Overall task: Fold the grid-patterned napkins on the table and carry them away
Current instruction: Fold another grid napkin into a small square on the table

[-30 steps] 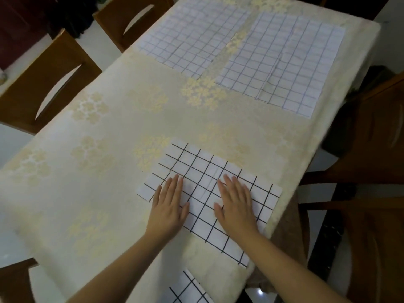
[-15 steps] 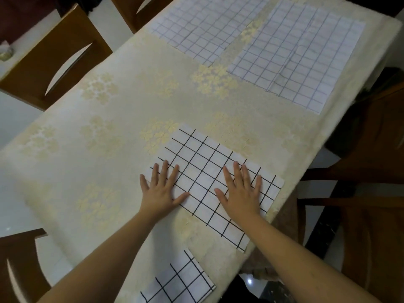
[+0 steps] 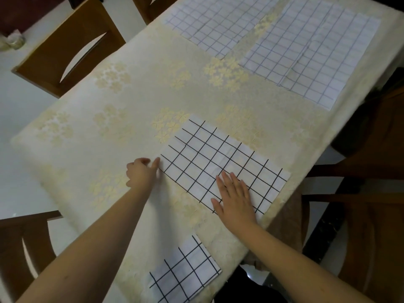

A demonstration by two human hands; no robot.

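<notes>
Nearest the person, a small folded napkin (image 3: 185, 272) lies at the near edge of the table (image 3: 135, 101), apart from both hands. Beyond it, the half-folded napkin (image 3: 220, 162) lies flat close to the table's right edge. The right hand (image 3: 235, 196) rests open, palm down, on its near corner, pinning and not gripping. The left hand (image 3: 142, 172) sits at the napkin's left corner, fingers curled with one fingertip touching the edge; whether any cloth is pinched cannot be told. Risks, as judged: if the left hand lifts the corner while the right palm bears too lightly, the whole napkin may slide toward the right edge and overhang; if the corner is brought across out of line with the grid, the fold will set crooked. Farther off, two unfolded napkins lie spread at the far end, the left one (image 3: 216, 22) and the right one (image 3: 314, 49), just beside each other and untouched.
</notes>
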